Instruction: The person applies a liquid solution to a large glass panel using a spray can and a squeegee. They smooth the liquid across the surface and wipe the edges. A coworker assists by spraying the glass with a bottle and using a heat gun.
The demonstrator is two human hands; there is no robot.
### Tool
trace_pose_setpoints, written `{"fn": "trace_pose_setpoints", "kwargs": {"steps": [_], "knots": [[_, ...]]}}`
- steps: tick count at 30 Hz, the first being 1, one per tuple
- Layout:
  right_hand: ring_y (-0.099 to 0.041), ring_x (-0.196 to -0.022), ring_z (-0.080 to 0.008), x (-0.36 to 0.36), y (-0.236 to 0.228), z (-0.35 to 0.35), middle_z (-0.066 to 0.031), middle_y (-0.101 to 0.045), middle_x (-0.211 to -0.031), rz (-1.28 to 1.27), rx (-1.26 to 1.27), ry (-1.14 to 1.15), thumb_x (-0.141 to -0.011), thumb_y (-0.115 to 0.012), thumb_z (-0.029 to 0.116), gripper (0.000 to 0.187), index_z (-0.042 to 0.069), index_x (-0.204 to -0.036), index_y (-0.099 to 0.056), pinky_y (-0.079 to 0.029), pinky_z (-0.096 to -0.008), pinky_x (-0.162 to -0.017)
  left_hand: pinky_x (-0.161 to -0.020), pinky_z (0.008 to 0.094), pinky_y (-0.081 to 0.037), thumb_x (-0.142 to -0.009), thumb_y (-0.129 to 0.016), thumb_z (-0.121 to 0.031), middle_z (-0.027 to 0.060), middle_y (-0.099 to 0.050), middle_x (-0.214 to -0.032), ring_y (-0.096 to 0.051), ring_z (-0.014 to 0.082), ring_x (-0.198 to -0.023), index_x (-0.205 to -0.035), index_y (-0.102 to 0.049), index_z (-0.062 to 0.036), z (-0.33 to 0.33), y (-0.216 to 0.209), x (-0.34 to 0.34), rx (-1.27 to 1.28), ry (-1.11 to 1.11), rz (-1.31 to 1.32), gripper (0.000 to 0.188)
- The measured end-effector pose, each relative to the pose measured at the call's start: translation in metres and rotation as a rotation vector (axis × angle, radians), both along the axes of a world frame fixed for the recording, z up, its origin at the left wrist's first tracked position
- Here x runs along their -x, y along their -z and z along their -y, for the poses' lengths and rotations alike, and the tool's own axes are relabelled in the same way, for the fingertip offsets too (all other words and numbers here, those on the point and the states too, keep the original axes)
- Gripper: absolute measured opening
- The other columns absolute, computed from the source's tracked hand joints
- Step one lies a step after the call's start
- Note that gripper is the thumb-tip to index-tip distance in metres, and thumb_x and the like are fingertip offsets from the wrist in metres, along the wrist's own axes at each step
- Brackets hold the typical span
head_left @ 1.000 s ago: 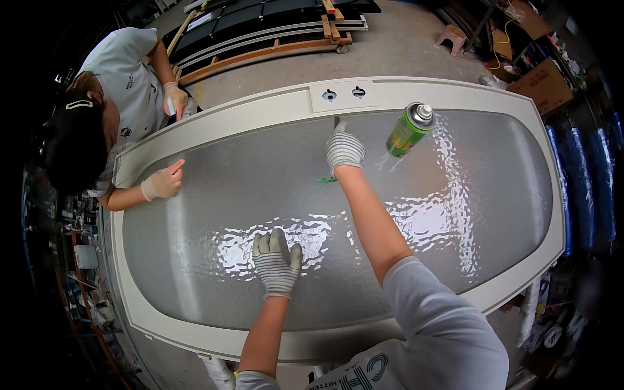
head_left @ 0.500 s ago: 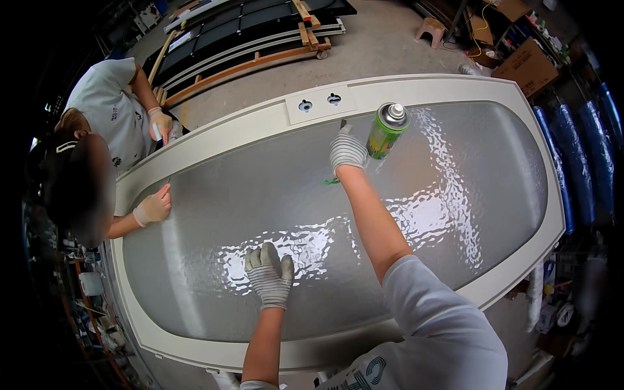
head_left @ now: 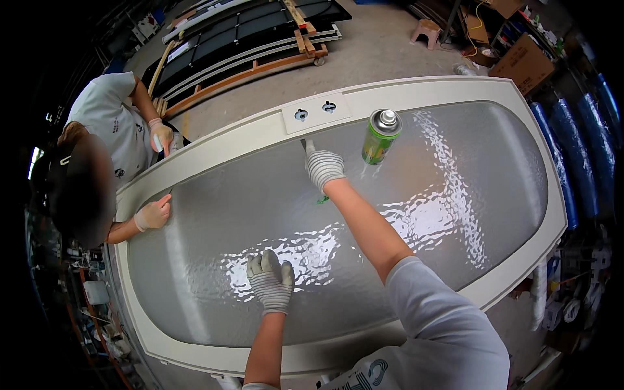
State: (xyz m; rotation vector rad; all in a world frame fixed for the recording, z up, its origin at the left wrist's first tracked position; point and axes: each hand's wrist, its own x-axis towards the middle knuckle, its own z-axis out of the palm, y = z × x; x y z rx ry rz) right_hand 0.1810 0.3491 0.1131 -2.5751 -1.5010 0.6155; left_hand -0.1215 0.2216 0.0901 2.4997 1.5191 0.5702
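1. One dark thin tool (head_left: 303, 145) is grasped by the right hand (head_left: 323, 166) at the grey panel's (head_left: 234, 201) far edge; the left hand (head_left: 268, 284) is rested mid-panel, nothing held.
2. Edge work is apparently in hand; steady pressure seems called for.
3. The rippled panel is bordered by a cream frame (head_left: 240, 138); a green spray can (head_left: 381, 138) is stood on it.
4. Dark sheets (head_left: 253, 42) are stacked beyond.

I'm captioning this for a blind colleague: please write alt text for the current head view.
A gloved right hand holds a small dark tool at the edge of a textured pane in a cream frame while the gloved left hand rests on the pane. A green spray can stands nearby on it; a co-worker leans in at left.
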Motion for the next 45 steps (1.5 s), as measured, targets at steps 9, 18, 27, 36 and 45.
{"fn": "trace_pose_setpoints", "kwargs": {"steps": [9, 18, 27, 36, 45], "knots": [[-0.069, -0.097, -0.0350, 0.002, 0.001, -0.006, -0.0254, -0.069, -0.101, -0.162, -0.061, 0.272, -0.093, -0.050, 0.016, 0.057, -0.007, -0.142, -0.032, -0.055, -0.0471, -0.082, -0.101, 0.0562, -0.036, -0.078, -0.069, -0.034, 0.0213, -0.050, -0.117, -0.042, 0.0449, -0.119, -0.125, -0.052, -0.0030, 0.000, 0.006, 0.001, -0.045, 0.005, 0.003, 0.059], [-0.069, -0.092, -0.0352, -0.010, 0.005, 0.002, -0.0248, -0.069, -0.095, -0.126, -0.132, 0.362, -0.093, -0.050, 0.019, 0.049, -0.005, -0.135, -0.039, -0.056, -0.0459, -0.075, -0.101, 0.0560, -0.036, -0.077, -0.069, -0.033, 0.0211, -0.050, -0.118, -0.041, 0.0456, -0.122, -0.124, -0.053, -0.0036, 0.000, 0.004, -0.002, -0.021, 0.003, 0.041, 0.057], [-0.069, -0.085, -0.0385, -0.005, 0.019, -0.003, -0.0220, -0.070, -0.088, -0.153, -0.237, 0.428, -0.096, -0.046, 0.031, 0.046, 0.001, -0.131, -0.046, -0.054, -0.0502, -0.075, -0.102, 0.0564, -0.036, -0.077, -0.069, -0.032, 0.0218, -0.050, -0.118, -0.041, 0.0460, -0.122, -0.125, -0.052, -0.0038, 0.000, 0.007, 0.002, -0.043, 0.002, 0.032, 0.058], [-0.069, -0.081, -0.0374, 0.040, 0.022, -0.018, -0.0209, -0.070, -0.085, -0.107, -0.235, 0.325, -0.095, -0.047, 0.028, 0.045, 0.000, -0.130, -0.047, -0.054, -0.0486, -0.072, -0.100, 0.0568, -0.037, -0.076, -0.070, -0.034, 0.0217, -0.050, -0.116, -0.043, 0.0465, -0.120, -0.123, -0.054, -0.0035, 0.001, 0.008, 0.004, -0.055, -0.006, 0.015, 0.058], [-0.068, -0.092, -0.0375, 0.049, 0.011, -0.026, -0.0234, -0.069, -0.097, -0.138, -0.101, 0.020, -0.095, -0.046, 0.024, 0.050, 0.003, -0.140, -0.038, -0.054, -0.0489, -0.080, -0.102, 0.0560, -0.037, -0.074, -0.071, -0.031, 0.0212, -0.050, -0.116, -0.042, 0.0465, -0.121, -0.123, -0.053, -0.0034, -0.001, 0.008, 0.005, -0.039, -0.012, -0.007, 0.058]]}}
